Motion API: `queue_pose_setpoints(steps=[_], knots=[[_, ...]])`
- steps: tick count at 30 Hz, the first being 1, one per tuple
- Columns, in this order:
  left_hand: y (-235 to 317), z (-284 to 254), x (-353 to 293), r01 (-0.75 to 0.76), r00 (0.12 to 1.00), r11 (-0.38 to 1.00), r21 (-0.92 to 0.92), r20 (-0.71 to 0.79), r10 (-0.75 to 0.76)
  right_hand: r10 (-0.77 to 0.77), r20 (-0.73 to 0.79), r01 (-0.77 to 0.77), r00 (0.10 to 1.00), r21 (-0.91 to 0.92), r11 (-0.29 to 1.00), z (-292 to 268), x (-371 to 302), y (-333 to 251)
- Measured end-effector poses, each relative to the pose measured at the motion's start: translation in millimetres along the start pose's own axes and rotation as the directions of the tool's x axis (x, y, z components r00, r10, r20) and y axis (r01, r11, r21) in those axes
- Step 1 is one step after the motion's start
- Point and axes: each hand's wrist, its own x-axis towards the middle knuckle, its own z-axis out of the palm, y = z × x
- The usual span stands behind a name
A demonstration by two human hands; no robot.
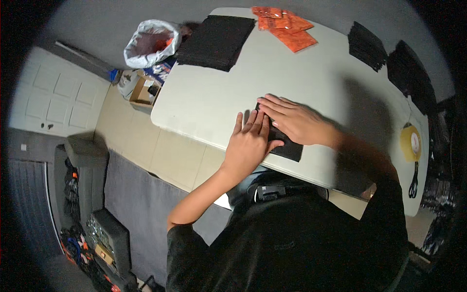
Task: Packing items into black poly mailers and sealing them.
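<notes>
A folded black cloth (288, 149) lies flat near the front edge of the white table (204, 97). My left hand (248, 141) rests on its left side, fingers stretched out and the thumb apart. Across its upper part lies my right hand (294, 119), flat, with the fingers extended to the left. The fingertips of both hands are close together over the cloth's far end. Much of the cloth is hidden beneath my hands, and neither hand grips it.
Black cloth stacks lie at the far left (217, 41) and right (367, 46). Orange packets (292, 29) are at the back. Yellow tape (411, 142) and black-handled scissors (413, 181) lie on the right. A lined bin (146, 58) and cardboard box (142, 92) stand left of the table.
</notes>
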Motion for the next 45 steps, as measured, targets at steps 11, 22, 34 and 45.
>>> queue_pose_setpoints(steps=[11, 22, 34, 45], knots=[[-0.6, 7.6, -12.1, 0.091, 0.996, 0.995, 0.044, 0.002, -0.091, -0.088, 0.244, 0.098, 0.966, -0.028, 0.995, -30.1, -5.1, -7.1], [-6.2, -14.6, -5.9, 0.148, 0.971, 0.942, -0.301, -0.135, -0.196, -0.032, 0.059, 0.018, 0.998, 0.218, 0.976, -22.4, -76.8, 0.3], [-108.3, -16.4, -142.2, 0.599, 0.125, 0.126, -0.791, -0.063, -0.990, -0.067, -0.032, 0.075, 0.997, 0.372, 0.925, -20.0, -84.4, 22.5], [-105.3, -7.5, -110.8, 0.445, 0.155, 0.009, -0.896, 0.067, -0.986, -0.171, -0.041, 0.176, 0.984, 0.208, 0.962, -29.0, -91.4, 15.9]])
